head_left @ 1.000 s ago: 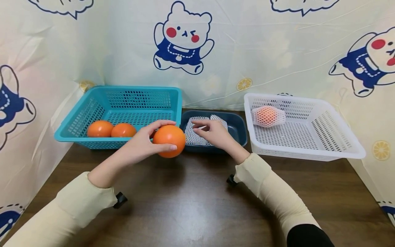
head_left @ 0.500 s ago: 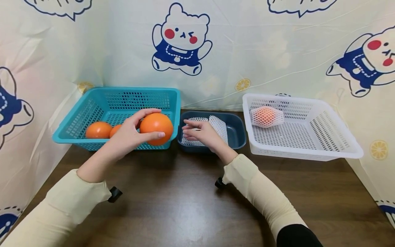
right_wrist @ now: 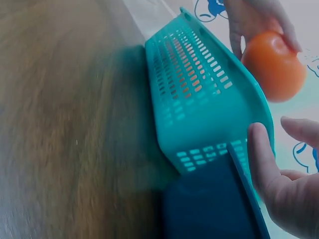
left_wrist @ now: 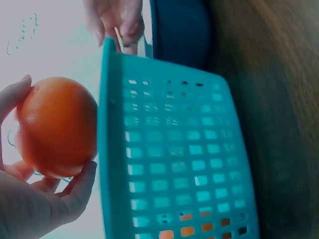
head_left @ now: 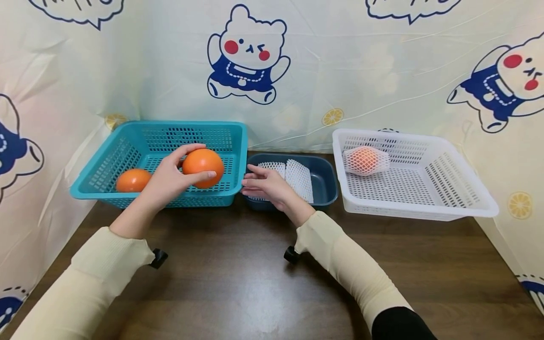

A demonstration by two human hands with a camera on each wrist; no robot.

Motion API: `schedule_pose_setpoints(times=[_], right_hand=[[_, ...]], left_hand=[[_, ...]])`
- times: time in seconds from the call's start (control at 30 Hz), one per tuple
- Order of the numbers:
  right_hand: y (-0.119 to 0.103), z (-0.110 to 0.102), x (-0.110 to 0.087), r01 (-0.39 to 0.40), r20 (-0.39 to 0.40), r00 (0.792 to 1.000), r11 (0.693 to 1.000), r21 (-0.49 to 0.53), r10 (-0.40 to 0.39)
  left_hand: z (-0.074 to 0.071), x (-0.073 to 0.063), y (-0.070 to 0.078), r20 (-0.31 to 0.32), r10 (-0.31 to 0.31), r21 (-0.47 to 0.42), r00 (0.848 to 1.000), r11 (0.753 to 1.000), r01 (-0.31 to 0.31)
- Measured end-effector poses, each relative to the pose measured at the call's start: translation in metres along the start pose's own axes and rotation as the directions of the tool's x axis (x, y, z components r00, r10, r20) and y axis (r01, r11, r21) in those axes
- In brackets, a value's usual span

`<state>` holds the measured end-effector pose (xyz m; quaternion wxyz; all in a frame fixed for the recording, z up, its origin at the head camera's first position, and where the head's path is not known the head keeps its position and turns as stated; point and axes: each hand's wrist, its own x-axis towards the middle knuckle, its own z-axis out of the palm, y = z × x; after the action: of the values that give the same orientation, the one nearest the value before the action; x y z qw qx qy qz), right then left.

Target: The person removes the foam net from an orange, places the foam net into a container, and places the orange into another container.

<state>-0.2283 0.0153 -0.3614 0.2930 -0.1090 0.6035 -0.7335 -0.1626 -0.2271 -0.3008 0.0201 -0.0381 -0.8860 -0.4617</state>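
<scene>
My left hand (head_left: 170, 174) grips an orange (head_left: 204, 168) with thumb and fingers round its sides, over the near part of the teal basket (head_left: 208, 200). In the left wrist view the held orange (left_wrist: 57, 127) shows beyond the basket's rim. Another orange (head_left: 133, 180) lies in the basket's left part. My right hand (head_left: 272, 188) holds nothing; its fingers are extended above the left end of the dark blue tray (head_left: 325, 182), near the teal basket's right corner. White foam net sleeves (head_left: 299, 179) lie in that tray, partly hidden by the hand.
A white basket (head_left: 425, 210) stands at the right with one orange in a foam net (head_left: 366, 160) at its left end. The containers stand in a row along the back of the brown wooden table (head_left: 238, 274), before a printed cloth (head_left: 331, 56).
My left hand has carried the orange leftward and up in view, from beside the blue tray to over the teal basket. My right hand has moved left, toward the teal basket.
</scene>
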Motion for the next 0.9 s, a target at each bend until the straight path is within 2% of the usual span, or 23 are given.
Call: schedule_pose_setpoints(times=[0.23, 0.53, 0.7, 0.9], right_hand=[[0.003, 0.009, 0.005, -0.036, -0.003, 0.999, 0.991, 0.132, 0.036], [0.006, 0.013, 0.007, -0.038, -0.057, 0.997, 0.987, 0.157, 0.048], [0.008, 0.014, 0.008, -0.039, -0.066, 0.997, 0.988, 0.152, 0.049], [0.008, 0.013, 0.008, -0.041, -0.056, 0.997, 0.988, 0.152, 0.050]], left_hand=[[-0.002, 0.008, -0.012, -0.037, -0.036, 0.016, 0.999, 0.999, 0.037], [0.001, 0.018, -0.026, -0.037, -0.027, 0.154, 0.999, 0.988, 0.032], [0.003, 0.022, -0.029, -0.011, -0.037, 0.270, 0.999, 0.962, 0.039], [0.008, 0.030, -0.030, 0.066, -0.070, 0.396, 0.995, 0.917, 0.038]])
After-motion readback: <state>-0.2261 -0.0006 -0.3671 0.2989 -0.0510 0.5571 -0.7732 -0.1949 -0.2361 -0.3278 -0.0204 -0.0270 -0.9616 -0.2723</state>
